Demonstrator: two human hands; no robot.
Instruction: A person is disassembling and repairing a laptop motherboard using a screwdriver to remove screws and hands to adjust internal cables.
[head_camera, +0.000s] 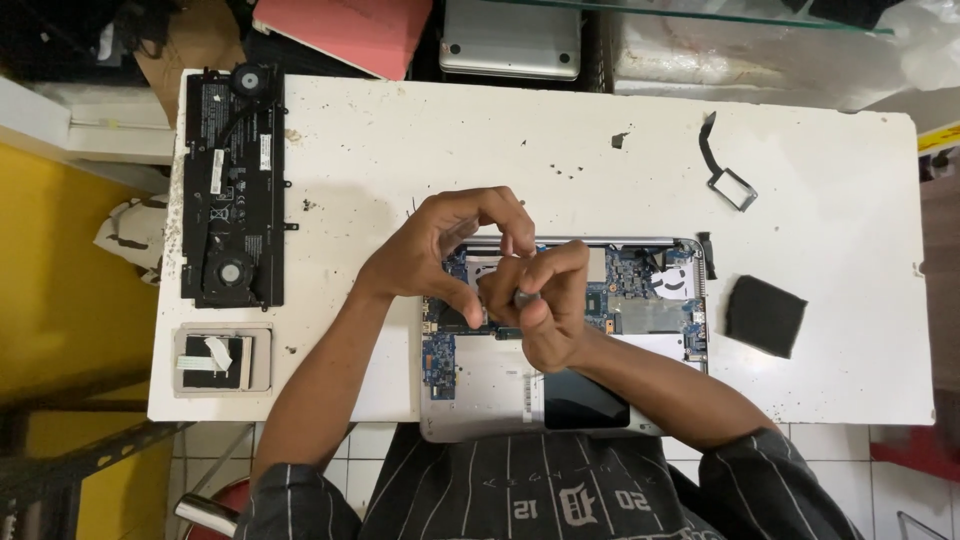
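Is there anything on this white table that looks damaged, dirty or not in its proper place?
Yes. The white table is chipped and speckled with dark specks. The opened laptop hangs over its near edge, toward the person. A black battery with fans, a ribbon cable and a black pad lie loose around it.

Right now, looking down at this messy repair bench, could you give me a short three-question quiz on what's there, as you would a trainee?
1. True or false: both hands are over the opened laptop.
2. Which lies at the far left of the white table? A) black battery and fan assembly B) black square pad C) small frame with a black ribbon
3. Fill in: the right hand grips a slim silver ____.

Key
1. True: the left hand and the right hand meet above the blue circuit board.
2. A: the black battery and fan assembly; the black square pad and the frame lie to the right.
3. Tool, probably a screwdriver; its tip is hidden.
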